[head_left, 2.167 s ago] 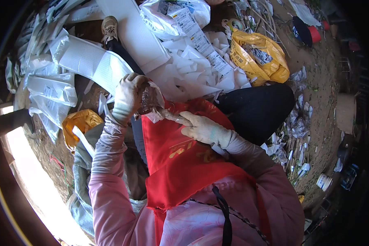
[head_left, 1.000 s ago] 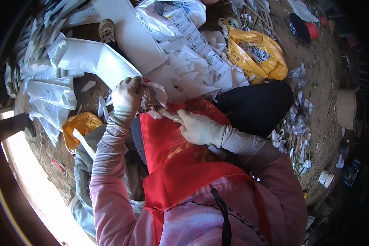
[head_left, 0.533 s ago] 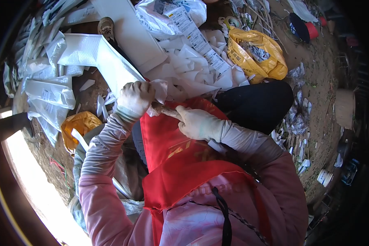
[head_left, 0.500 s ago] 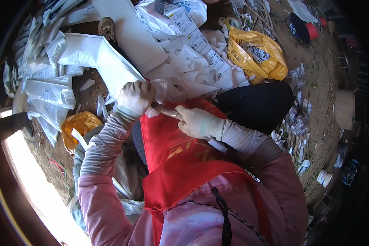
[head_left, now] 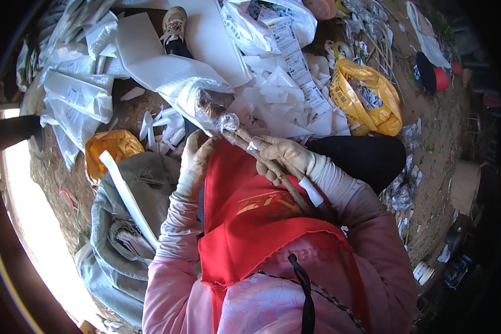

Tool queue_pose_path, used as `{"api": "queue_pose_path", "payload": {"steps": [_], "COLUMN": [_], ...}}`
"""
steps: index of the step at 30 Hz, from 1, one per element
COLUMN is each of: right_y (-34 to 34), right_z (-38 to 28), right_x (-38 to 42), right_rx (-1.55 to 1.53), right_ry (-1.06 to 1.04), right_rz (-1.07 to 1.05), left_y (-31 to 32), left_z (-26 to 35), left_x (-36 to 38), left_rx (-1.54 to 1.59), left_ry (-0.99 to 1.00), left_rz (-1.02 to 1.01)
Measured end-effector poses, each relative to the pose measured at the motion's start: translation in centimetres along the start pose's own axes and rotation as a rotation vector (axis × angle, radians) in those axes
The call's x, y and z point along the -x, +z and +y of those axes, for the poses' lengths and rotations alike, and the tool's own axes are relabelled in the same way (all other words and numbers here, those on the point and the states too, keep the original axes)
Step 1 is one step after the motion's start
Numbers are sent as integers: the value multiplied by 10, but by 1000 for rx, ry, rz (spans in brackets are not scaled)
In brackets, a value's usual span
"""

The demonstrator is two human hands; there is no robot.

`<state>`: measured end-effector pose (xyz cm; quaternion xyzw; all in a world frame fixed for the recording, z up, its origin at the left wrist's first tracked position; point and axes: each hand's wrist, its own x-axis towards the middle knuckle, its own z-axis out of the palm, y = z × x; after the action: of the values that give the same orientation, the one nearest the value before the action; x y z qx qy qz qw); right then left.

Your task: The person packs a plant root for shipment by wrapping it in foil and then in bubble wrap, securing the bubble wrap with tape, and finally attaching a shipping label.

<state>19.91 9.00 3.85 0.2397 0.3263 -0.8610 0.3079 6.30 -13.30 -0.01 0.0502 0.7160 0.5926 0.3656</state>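
Two or more brown woody stems (head_left: 286, 181) slant across the red apron, bare along their lower length. My right hand (head_left: 289, 155), in a pale glove, is closed around them. Their upper end goes into a bunched clear plastic wrap (head_left: 226, 121), with a brown mass showing inside. A white padded sheet (head_left: 192, 75) lies around that end and stretches to the upper left. My left hand (head_left: 197, 156), also gloved, has its bent fingers at the lower edge of this sheet, seeming to pinch it. A white strip (head_left: 310, 192) sits against the stems below my right hand.
White scraps (head_left: 278, 94) and a printed label strip (head_left: 298, 64) lie ahead. A yellow bag (head_left: 392, 114) stands right, another yellow bag (head_left: 108, 146) left. Plastic packets (head_left: 78, 94) are piled upper left. A shoe (head_left: 174, 25) rests near a white board (head_left: 214, 39).
My left hand has come down from a raised fist beside the stems to the sheet's lower edge. The wrapped end and more of the stems now show. The view has shifted.
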Motion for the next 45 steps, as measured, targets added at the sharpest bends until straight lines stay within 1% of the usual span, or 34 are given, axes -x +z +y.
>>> {"api": "queue_pose_path", "payload": {"steps": [1,4,5,6,8,9,12,13,14,16,17,19,20,22,23,24,26,27,28,30,33,35,36,39,42,45], "right_y": [2,-3,-4,-6,-12,-14,-9,-10,-8,2,4,2,3,10,10,10,11,12,13,14,13,13,15,18,14,10], "right_z": [0,4,5,7,11,11,12,11,10,1,-2,0,2,0,2,6,7,7,7,5,8,11,11,8,10,14], "right_x": [1,1,0,0,-2,-5,-2,-3,-2,6,5,-3,-6,-10,-12,-13,-12,-13,-13,-13,-11,-14,-13,-12,-13,-17], "right_rx": [-3,-49,-51,-58,-156,-200,-117,-94,-46,51,111,119,122,211,225,235,247,252,258,263,254,243,246,260,272,283], "right_ry": [10,19,13,5,-7,-13,-48,-38,-20,9,-12,-6,-5,-18,-8,7,-9,-5,-4,-7,-4,-1,-1,-7,-19,-40], "right_rz": [1,-50,-57,-62,-124,-159,-82,-93,-56,25,30,31,31,65,89,113,97,100,105,103,120,132,140,158,162,167], "left_y": [6,7,8,13,10,10,16,23,16,18,17,6,-1,-9,-16,-26,-26,-23,-22,-21,-19,-27,-26,-14,-7,-7], "left_z": [10,-1,-3,12,-3,-3,3,8,6,9,8,7,10,15,17,12,23,24,20,8,7,-10,-7,6,18,20], "left_x": [2,-14,-11,-5,-6,-8,0,9,13,22,22,20,19,17,13,6,-5,-11,-18,-26,-27,-39,-41,-33,-29,-35], "left_rx": [9,32,71,109,52,7,51,-70,-147,-110,-96,-72,44,75,146,94,-306,-413,-432,-570,-512,-484,-467,-778,-917,-1038], "left_ry": [30,-1,53,107,208,221,69,199,225,200,183,154,49,-22,9,172,221,259,212,365,339,414,455,365,373,317], "left_rz": [-19,-61,-59,-59,6,79,-7,4,-109,-114,-139,-180,-250,-105,44,148,372,382,299,274,241,243,245,420,464,449]}}
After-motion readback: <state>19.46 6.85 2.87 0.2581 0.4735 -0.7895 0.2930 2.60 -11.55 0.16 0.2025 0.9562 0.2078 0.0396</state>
